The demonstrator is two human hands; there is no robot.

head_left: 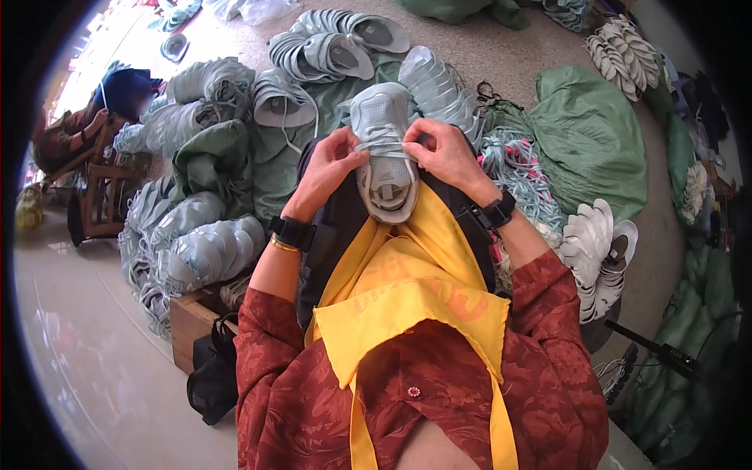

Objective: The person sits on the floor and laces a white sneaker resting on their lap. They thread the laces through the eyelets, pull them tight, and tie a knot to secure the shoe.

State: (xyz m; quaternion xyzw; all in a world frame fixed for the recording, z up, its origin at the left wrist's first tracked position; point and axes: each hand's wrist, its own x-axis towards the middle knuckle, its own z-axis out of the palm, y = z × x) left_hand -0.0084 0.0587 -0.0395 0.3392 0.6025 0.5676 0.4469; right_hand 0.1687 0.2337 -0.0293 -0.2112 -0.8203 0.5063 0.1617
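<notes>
A pale grey-blue sneaker upper rests over my lap, its rounded toe pointing away and its collar opening nearest me. Light-coloured shoelace runs across its eyelet area. At the left side of the lacing, my left hand is closed in a pinch on the lace. Opposite it, my right hand pinches the lace at the right side, thumb against curled fingers. The fingertips hide the lace ends. A yellow apron lies beneath the shoe, over dark trousers.
Nested stacks of pale uppers lie to the left, with more uppers beyond the shoe. A bundle of laces and a green sack are at right, near white uppers. Another person sits far left by a wooden chair.
</notes>
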